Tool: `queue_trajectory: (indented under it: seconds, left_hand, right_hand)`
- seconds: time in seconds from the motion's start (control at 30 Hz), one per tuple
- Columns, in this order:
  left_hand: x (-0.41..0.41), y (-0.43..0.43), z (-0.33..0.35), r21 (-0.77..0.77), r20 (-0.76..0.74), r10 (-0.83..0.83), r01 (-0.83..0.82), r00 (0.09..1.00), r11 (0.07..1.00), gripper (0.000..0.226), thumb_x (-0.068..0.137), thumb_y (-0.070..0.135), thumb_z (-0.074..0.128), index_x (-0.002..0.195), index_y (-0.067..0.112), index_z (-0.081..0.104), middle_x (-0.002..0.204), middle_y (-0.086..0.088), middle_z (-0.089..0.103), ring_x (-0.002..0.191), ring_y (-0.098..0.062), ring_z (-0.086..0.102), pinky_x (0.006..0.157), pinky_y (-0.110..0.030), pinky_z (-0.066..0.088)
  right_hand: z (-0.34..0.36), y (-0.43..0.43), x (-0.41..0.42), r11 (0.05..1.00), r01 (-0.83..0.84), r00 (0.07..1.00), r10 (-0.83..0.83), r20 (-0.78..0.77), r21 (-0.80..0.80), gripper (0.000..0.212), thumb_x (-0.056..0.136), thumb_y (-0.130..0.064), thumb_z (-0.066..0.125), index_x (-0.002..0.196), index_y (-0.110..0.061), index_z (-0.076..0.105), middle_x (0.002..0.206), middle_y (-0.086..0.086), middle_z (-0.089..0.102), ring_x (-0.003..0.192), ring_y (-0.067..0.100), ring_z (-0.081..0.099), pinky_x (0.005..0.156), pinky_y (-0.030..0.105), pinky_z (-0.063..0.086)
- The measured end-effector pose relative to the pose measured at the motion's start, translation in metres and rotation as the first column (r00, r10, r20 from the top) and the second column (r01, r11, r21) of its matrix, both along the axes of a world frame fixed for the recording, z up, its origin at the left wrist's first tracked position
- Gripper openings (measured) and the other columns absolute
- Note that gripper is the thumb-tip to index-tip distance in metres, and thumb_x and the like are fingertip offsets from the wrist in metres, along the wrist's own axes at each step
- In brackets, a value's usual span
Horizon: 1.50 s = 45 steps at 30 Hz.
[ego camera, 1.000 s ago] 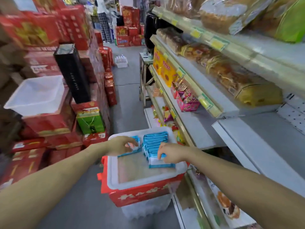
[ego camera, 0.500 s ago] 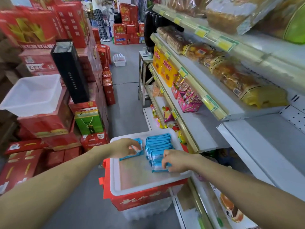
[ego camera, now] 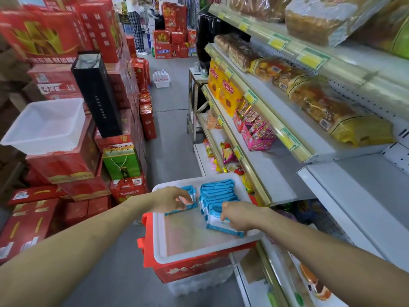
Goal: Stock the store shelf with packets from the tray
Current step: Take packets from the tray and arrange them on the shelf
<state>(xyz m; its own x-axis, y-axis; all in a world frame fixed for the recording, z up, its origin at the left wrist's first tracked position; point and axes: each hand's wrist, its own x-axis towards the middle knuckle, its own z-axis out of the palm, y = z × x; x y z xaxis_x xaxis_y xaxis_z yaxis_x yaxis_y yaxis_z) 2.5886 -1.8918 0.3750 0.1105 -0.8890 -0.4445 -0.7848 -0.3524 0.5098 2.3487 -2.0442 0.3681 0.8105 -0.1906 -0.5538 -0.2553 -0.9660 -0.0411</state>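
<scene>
Blue packets (ego camera: 218, 192) stood on edge in a tight row in the white tray (ego camera: 188, 235), directly ahead of the right hand (ego camera: 241, 214). On my monitor that hand had its fingers curled down over the nearest packet (ego camera: 221, 227) of the row, gripping it. The packet leaned back toward the wrist, and I could not see the thumb. Across a bare strip of tray, the left hand (ego camera: 170, 199) pinched a small stack (ego camera: 190, 199) of the same packets between thumb and fingertips. It looked like 2 or 3, though I could not count them for sure.

The tray sat on a red box (ego camera: 194, 269) below both wrists. Just to the right of the right hand ran the grey shelf (ego camera: 278, 178), and farther along it, beyond the hand, stood a pink carton (ego camera: 256, 134) of snacks. Well off to the left of the left hand, a white tub (ego camera: 44, 127) rested on stacked red cartons (ego camera: 64, 167), with a green bag (ego camera: 121, 162) beside them.
</scene>
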Motion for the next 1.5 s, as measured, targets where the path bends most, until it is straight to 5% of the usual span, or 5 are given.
queue_trajectory:
  seconds: [0.23, 0.7, 0.97, 1.23, 1.5]
  left_hand:
    - [0.002, -0.004, -0.008, 0.019, -0.017, 0.001, 0.000, 1.000, 1.000, 0.032, 0.102, 0.026, 0.062, 0.132, 0.037, 0.068, 0.138, 0.016, 0.061, 0.127, -0.009, 0.057, 0.113, -0.035, 0.045]
    - [0.006, -0.002, -0.010, 0.051, -0.033, -0.012, 0.013, 0.999, 0.999, 0.031, 0.102, 0.027, 0.059, 0.129, 0.039, 0.067, 0.131, 0.019, 0.064, 0.123, -0.007, 0.059, 0.110, -0.030, 0.046]
    - [-0.039, -0.039, -0.008, -0.013, -0.140, -0.078, 0.077, 0.987, 0.997, 0.059, 0.089, -0.008, 0.035, 0.132, 0.019, 0.067, 0.124, 0.005, 0.069, 0.110, -0.012, 0.066, 0.091, -0.022, 0.047]
    - [-0.083, -0.082, -0.041, -0.019, 0.012, -0.184, 0.185, 0.983, 0.983, 0.042, 0.098, 0.010, 0.055, 0.134, 0.028, 0.067, 0.143, 0.003, 0.059, 0.129, -0.018, 0.057, 0.111, -0.033, 0.044]
    - [-0.094, -0.097, -0.054, -0.005, 0.109, -0.261, 0.263, 0.959, 0.965, 0.038, 0.099, 0.014, 0.055, 0.123, 0.038, 0.070, 0.135, 0.005, 0.056, 0.124, -0.019, 0.055, 0.108, -0.032, 0.044]
  right_hand:
    - [-0.019, -0.001, -0.001, 0.984, 0.066, 0.996, -0.055, -0.072, 0.165, 0.043, 0.100, -0.014, 0.054, 0.136, -0.033, 0.065, 0.129, -0.004, 0.052, 0.111, 0.016, 0.053, 0.096, 0.031, 0.048]
    - [-0.026, 0.001, 0.009, 0.977, 0.046, 0.990, -0.017, -0.140, 0.207, 0.057, 0.095, 0.000, 0.056, 0.131, -0.043, 0.067, 0.139, -0.003, 0.054, 0.096, 0.015, 0.048, 0.067, 0.023, 0.039]
    - [0.056, -0.035, 0.000, 0.959, 0.201, 0.979, -0.205, -0.001, 0.200, 0.052, 0.090, -0.006, 0.069, 0.120, -0.049, 0.072, 0.120, -0.015, 0.058, 0.101, 0.014, 0.057, 0.083, 0.034, 0.054]
    - [0.127, -0.070, -0.047, 0.929, 0.329, 0.921, -0.355, 0.157, 0.170, 0.050, 0.087, -0.009, 0.070, 0.109, -0.054, 0.075, 0.100, -0.019, 0.066, 0.080, 0.012, 0.060, 0.059, 0.021, 0.042]
    - [0.128, -0.068, -0.085, 0.854, 0.427, 0.863, -0.483, 0.147, 0.298, 0.047, 0.089, -0.016, 0.075, 0.106, -0.059, 0.073, 0.110, -0.015, 0.070, 0.089, 0.018, 0.067, 0.070, 0.036, 0.056]
